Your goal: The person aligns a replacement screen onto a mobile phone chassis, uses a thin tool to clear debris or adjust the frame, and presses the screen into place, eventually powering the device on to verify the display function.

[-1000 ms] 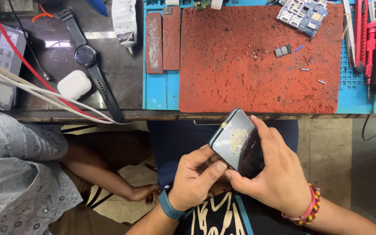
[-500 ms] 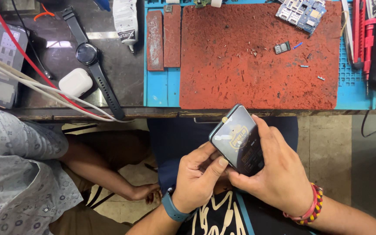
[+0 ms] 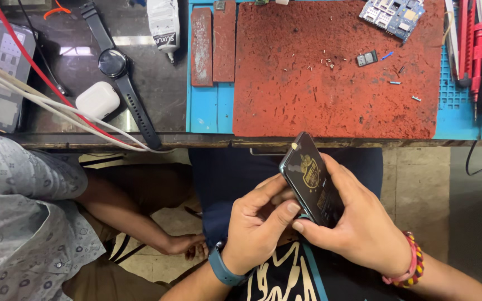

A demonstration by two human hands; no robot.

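Observation:
A dark smartphone [image 3: 312, 178] with a round gold emblem on its screen is tilted over my lap, just below the workbench edge. My right hand [image 3: 358, 223] cradles it from the right and beneath, with a beaded bracelet on the wrist. My left hand [image 3: 258, 223] grips the phone's lower left edge, thumb and forefinger pressed on it, a blue band on the wrist. Both hands hold the phone together.
A red work mat [image 3: 336, 83] on a blue mat holds small screws, a tiny tray and a blue circuit board [image 3: 391, 14]. On the left lie a black smartwatch [image 3: 112, 64], a white earbud case [image 3: 97, 100], cables and a tube. Another person in a patterned shirt [image 3: 23, 223] sits at my left.
The phone and both hands stay at the same spot in my lap; my left fingers have shifted slightly along the phone's lower edge. The view has tilted a little.

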